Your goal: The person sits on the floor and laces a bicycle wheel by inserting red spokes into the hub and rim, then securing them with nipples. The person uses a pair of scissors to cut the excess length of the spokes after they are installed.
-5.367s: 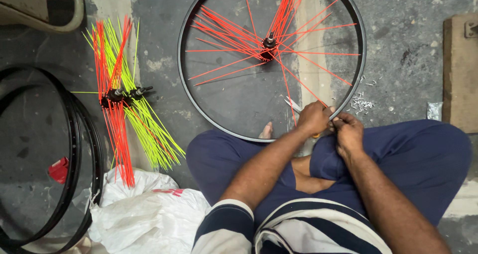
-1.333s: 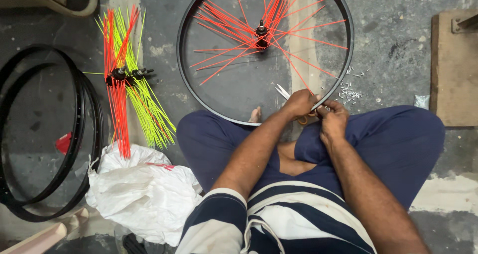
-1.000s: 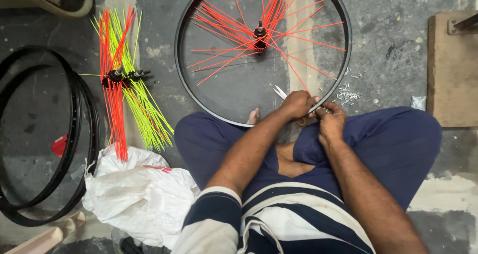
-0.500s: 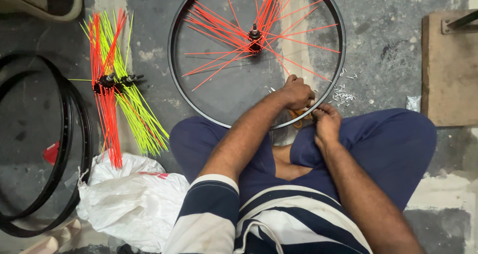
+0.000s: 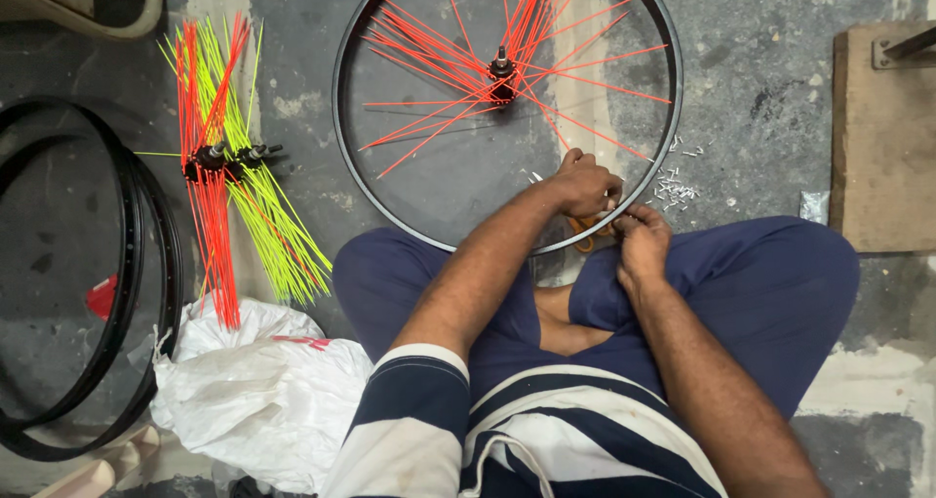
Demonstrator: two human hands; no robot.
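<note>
Orange spokes fan loose from the hub (image 5: 501,69) inside the black rim (image 5: 390,205), which lies flat on the concrete floor (image 5: 760,88) at 12 o'clock from our crossed legs. Most spokes stop short of the rim or cross it unattached, so by our read lacing is early: hub is loaded, rim end mostly still to do

Both hands are together at the rim's 5 o'clock edge. Left hand (image 5: 588,184) is curled on top of the rim, right hand (image 5: 643,244) pinched just beside it; what the fingers clamp is hidden, we cannot tell if it is a spoke end or a nipple

Small silver nipples (image 5: 675,186) lie scattered at 3 o'clock of the hands. Spare spoked hubs (image 5: 226,155), orange and yellow-green, sit at 9 o'clock, bare rims (image 5: 136,264) beyond, white bag (image 5: 263,400) at 7 o'clock
</note>
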